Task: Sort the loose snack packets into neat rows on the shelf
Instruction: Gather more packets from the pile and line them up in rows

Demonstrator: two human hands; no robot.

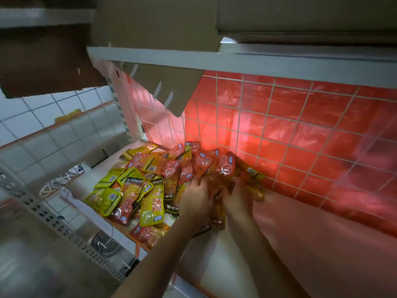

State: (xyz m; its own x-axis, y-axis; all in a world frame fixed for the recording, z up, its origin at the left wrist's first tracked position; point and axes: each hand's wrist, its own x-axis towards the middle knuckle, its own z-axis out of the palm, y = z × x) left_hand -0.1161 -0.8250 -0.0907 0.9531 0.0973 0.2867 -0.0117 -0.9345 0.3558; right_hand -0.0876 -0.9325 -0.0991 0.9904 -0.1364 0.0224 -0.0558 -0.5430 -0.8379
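Observation:
A loose heap of snack packets (150, 186) lies on the pale shelf (311, 244), yellow-green ones at the left and red and orange ones toward the back. My left hand (196, 197) and my right hand (237, 195) are side by side at the heap's right end. Together they clasp a bunch of red and orange packets (223, 168) that fans out above the fingers against the wire grid. The fingertips are buried among the packets.
A white wire grid back panel (279, 130) with red sheeting behind it closes the shelf's rear. The upper shelf (214, 61) hangs low overhead with a cardboard flap (167, 87). A perforated metal upright (53, 220) and tangled cables (55, 181) sit at the left.

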